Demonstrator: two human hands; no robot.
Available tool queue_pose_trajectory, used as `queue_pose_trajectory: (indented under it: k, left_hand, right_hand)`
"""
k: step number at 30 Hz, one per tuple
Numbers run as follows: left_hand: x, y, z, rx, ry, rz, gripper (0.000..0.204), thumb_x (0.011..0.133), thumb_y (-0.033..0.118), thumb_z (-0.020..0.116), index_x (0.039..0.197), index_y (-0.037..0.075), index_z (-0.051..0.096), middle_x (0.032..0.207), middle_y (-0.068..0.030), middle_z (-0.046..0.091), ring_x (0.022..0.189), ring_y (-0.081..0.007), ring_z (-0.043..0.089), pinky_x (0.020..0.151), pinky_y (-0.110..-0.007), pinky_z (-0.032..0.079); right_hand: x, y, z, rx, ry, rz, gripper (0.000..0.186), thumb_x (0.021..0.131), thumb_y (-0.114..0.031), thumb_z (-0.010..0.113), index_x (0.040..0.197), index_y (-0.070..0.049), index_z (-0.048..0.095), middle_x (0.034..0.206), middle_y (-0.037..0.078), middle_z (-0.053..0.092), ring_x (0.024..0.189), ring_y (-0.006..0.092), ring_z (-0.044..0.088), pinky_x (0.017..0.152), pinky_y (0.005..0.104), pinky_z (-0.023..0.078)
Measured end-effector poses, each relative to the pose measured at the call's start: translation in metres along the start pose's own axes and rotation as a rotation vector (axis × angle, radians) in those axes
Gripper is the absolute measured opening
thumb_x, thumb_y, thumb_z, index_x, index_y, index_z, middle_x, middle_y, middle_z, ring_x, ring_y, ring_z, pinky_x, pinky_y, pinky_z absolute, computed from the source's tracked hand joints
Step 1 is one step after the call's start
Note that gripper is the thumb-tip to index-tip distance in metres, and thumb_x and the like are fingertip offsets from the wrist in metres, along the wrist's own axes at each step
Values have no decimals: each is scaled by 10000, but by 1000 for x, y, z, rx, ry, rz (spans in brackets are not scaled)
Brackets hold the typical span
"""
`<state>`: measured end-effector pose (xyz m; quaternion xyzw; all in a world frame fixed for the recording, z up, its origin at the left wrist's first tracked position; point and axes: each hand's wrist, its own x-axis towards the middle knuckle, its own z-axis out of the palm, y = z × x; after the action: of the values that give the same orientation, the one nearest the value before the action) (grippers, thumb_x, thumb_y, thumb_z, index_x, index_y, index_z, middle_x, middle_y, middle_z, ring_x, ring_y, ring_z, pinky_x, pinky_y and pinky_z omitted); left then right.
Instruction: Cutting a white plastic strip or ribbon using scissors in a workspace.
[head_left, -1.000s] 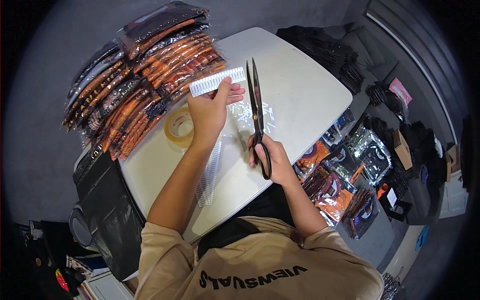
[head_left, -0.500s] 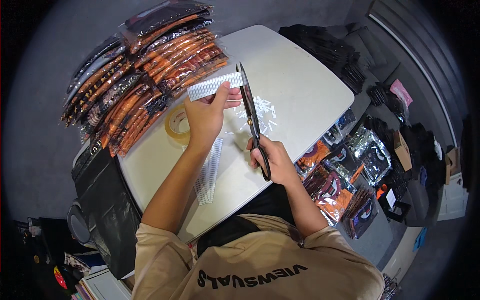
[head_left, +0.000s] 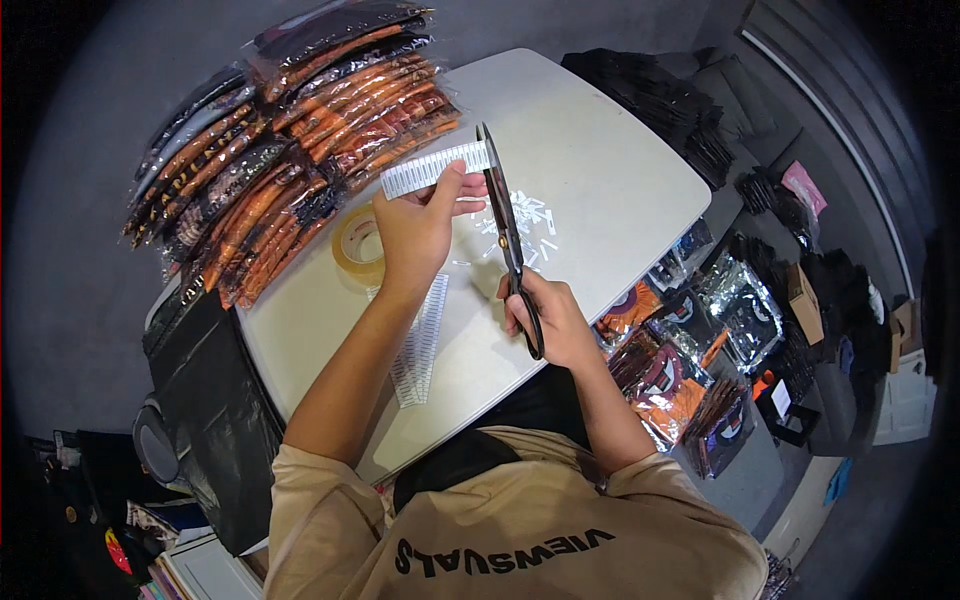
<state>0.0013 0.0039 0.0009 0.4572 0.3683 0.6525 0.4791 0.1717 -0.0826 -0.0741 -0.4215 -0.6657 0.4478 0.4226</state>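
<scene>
My left hand [head_left: 415, 225] holds a white ribbed strip [head_left: 430, 167] up over the white table [head_left: 590, 150]. My right hand [head_left: 545, 320] grips the handles of long black scissors [head_left: 505, 230], whose blades meet the right end of the strip. Small white cut pieces [head_left: 525, 222] lie scattered on the table just right of the blades. A second ribbed strip [head_left: 420, 340] lies flat on the table under my left forearm.
A roll of clear tape [head_left: 357, 243] sits left of my left hand. Stacks of orange and black bagged goods [head_left: 300, 130] cover the table's left end. More bagged items [head_left: 690, 340] and black piles lie on the floor to the right. A black bag [head_left: 205, 400] hangs at the lower left.
The scissors have swung from right of the strip to its right end, blades closing on it. The clear sheet seen earlier under the blades is gone; small white pieces now show there.
</scene>
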Motion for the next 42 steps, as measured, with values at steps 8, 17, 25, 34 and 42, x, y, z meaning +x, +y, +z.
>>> queue_pose_trajectory:
  k: [8, 17, 25, 34, 42]
  left_hand:
    - [0, 0, 1, 6, -8, 2, 217, 965, 59, 645, 1042, -143, 657, 903, -232, 729, 782, -253, 747, 647, -325, 649]
    - [0, -1, 1, 1, -10, 10, 225, 968, 65, 647, 1053, -143, 656, 906, -234, 729, 782, -251, 746, 648, -323, 647]
    - [-1, -2, 0, 2, -9, 21, 228, 970, 72, 651, 1054, -141, 657, 901, -228, 730, 774, -244, 744, 647, -322, 647]
    - [0, -2, 0, 1, -22, 27, 220, 973, 69, 646, 1047, -136, 665, 904, -226, 731, 781, -245, 746, 650, -323, 648]
    - [0, -1, -1, 3, -18, 12, 218, 974, 66, 644, 1052, -136, 663, 904, -226, 730, 784, -248, 747, 652, -327, 650]
  right_hand:
    - [0, 2, 0, 7, 19, -11, 296, 1020, -285, 575, 958, 4, 573, 611, 70, 587, 546, 152, 588, 544, 306, 456]
    - [-1, 0, 1, 12, 21, 5, 305, 1015, -294, 580, 955, 5, 573, 607, 73, 585, 538, 157, 587, 540, 310, 456]
    - [0, 1, 1, 5, 26, -13, 298, 1013, -286, 583, 954, 6, 573, 607, 80, 585, 540, 163, 589, 542, 312, 454]
    - [-1, 2, 1, 18, 21, -4, 302, 1019, -289, 579, 954, 6, 569, 616, 76, 588, 543, 162, 588, 545, 315, 459]
    - [0, -2, -2, -39, -24, 6, 254, 1037, -225, 528, 1006, 23, 569, 645, 70, 606, 581, 156, 610, 583, 307, 501]
